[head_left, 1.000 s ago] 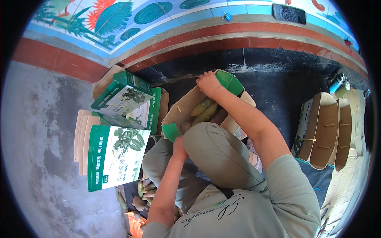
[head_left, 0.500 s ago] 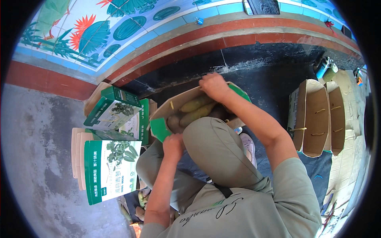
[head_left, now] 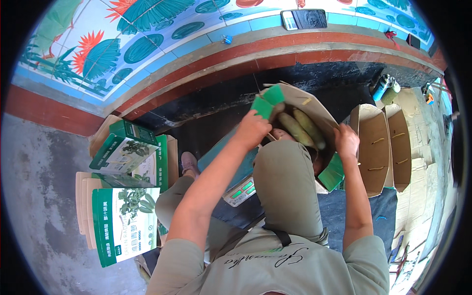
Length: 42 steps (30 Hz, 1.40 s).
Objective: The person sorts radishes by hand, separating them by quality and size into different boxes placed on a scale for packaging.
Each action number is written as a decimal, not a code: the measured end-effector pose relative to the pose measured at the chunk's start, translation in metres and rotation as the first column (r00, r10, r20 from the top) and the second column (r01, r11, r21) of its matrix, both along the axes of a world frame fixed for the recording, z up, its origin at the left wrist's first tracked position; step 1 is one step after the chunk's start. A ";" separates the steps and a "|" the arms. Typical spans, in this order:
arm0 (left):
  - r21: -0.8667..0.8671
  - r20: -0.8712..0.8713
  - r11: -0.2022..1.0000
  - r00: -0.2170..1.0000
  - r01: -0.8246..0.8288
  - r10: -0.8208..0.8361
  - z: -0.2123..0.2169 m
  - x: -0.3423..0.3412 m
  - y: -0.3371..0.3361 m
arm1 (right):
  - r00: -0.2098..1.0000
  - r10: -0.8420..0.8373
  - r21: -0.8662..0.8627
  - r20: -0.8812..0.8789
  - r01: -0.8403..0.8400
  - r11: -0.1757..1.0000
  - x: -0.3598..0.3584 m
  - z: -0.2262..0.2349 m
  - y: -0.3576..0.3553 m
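An open brown cardboard box [head_left: 309, 105] with green flaps sits tilted over my knee [head_left: 285, 182], and several long yellow-green vegetables [head_left: 301, 129] lie inside it. My left hand [head_left: 253, 129] grips the box's left edge just under a green flap [head_left: 266, 102]. On the other side, my right hand [head_left: 346, 140] holds the right edge, above another green flap [head_left: 332, 173]. A weighing scale [head_left: 239, 191] with a green display shows below the box, partly hidden by my leg.
Green-and-white printed cartons [head_left: 123, 226] are stacked on the left, with another carton [head_left: 120, 150] behind them. Empty open cardboard boxes [head_left: 376, 147] stand to the right. A phone [head_left: 305, 18] lies on the tiled ledge. Two bottles [head_left: 386, 88] stand at back right.
The box has swung from left of my knee toward the right. My right hand moved from its top edge to its right side, and my left hand rose to its left edge.
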<state>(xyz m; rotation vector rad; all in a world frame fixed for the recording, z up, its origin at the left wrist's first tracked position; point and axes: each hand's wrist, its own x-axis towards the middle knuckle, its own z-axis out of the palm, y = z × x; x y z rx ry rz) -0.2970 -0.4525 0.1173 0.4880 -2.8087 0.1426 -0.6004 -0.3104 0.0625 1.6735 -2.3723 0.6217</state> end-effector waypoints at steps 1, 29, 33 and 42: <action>0.006 -0.008 1.000 1.000 0.001 -0.001 -0.009 -0.011 0.002 | 0.998 -0.052 0.027 -0.028 0.052 0.998 -0.014 -0.013 0.011; 0.306 -0.480 0.543 0.366 -0.782 0.797 0.068 0.238 0.164 | 0.909 -0.415 0.503 0.042 0.339 0.795 -0.136 -0.096 0.110; 0.300 -0.472 0.535 0.365 -0.789 0.803 0.067 0.242 0.171 | 0.926 -0.375 0.385 0.046 0.330 0.862 -0.133 -0.072 0.108; 0.247 -0.548 0.575 0.377 -0.780 0.747 0.067 0.244 0.175 | 0.930 -0.357 0.073 -0.087 0.364 0.929 -0.049 0.075 0.102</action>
